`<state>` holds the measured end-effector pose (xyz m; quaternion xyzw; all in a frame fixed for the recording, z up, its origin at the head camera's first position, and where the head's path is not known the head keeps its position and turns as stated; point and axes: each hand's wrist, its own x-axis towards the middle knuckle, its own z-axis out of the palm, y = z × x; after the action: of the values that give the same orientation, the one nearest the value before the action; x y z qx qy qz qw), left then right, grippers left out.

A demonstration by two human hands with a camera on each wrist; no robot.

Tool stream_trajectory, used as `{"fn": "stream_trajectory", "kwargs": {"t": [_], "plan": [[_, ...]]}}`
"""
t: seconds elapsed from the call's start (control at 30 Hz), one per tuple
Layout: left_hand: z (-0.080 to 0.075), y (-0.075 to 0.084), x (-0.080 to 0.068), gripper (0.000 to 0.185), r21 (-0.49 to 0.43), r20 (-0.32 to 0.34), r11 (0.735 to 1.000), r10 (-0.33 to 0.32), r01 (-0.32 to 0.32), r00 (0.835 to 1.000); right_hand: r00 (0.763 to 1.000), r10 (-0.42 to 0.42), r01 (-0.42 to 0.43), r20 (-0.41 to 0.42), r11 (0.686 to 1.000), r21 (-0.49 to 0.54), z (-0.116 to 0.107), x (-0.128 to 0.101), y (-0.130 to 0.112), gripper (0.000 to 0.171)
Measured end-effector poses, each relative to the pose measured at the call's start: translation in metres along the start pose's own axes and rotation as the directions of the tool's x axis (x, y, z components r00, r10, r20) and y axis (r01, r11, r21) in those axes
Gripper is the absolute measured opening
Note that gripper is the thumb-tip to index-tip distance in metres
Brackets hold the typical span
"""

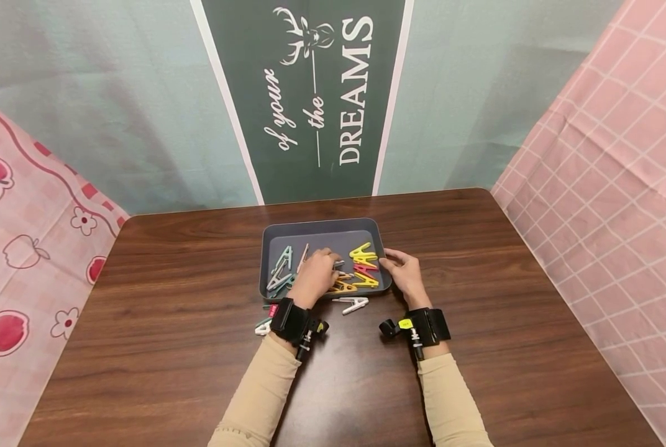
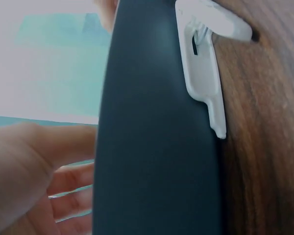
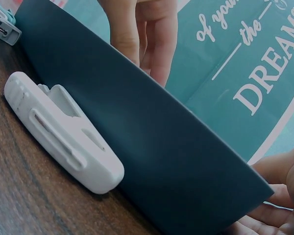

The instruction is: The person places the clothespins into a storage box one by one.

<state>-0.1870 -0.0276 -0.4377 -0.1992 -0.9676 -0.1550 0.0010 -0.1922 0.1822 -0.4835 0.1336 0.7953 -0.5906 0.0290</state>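
So we've got both hands up at the dark grey tray (image 1: pixel 271 239) sitting on the wooden tabletop (image 1: pixel 478 279). Our left hand (image 1: pixel 317 273) is reaching over the near rim into the tray, fingers curled down among the clothespins there; it sits right on top of the orange pin (image 1: pixel 344 287), but we honestly can't tell whether it's pinching one or just touching the pile. Our right hand (image 1: pixel 404 272) is at the tray's right edge, fingers bent around the rim as if holding it.

Inside the tray: teal pins (image 1: pixel 282 257) on the left, yellow pins (image 1: pixel 363 252) on the right, and a red pin (image 1: pixel 363 268) between the yellow ones.

Outside the tray, a white clothespin (image 1: pixel 354 303) lies on the tabletop just beside the near wall. The right wrist view shows the same white clothespin (image 3: pixel 63 132) lying right up against the tray's outer wall (image 3: pixel 152 147). A couple more pins (image 1: pixel 264 326) lie near our left wrist, partly hidden by the strap.
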Motion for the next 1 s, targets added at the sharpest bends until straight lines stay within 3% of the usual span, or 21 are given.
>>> {"fn": "stream_trajectory", "kwargs": {"t": [0.4, 1.0], "plan": [[-0.002, 0.002, -0.021, 0.027, -0.128, -0.083, 0.991, 0.029, -0.04, 0.996, 1.0, -0.006, 0.006, 0.0, 1.0, 0.01, 0.0, 0.0, 0.0, 0.039], [-0.011, 0.016, -0.046, 0.025, -0.132, -0.187, 0.984, 0.091, -0.117, 0.978, 1.0, 0.014, -0.014, -0.004, 1.0, 0.01, 0.001, 0.0, -0.001, 0.039]]}}
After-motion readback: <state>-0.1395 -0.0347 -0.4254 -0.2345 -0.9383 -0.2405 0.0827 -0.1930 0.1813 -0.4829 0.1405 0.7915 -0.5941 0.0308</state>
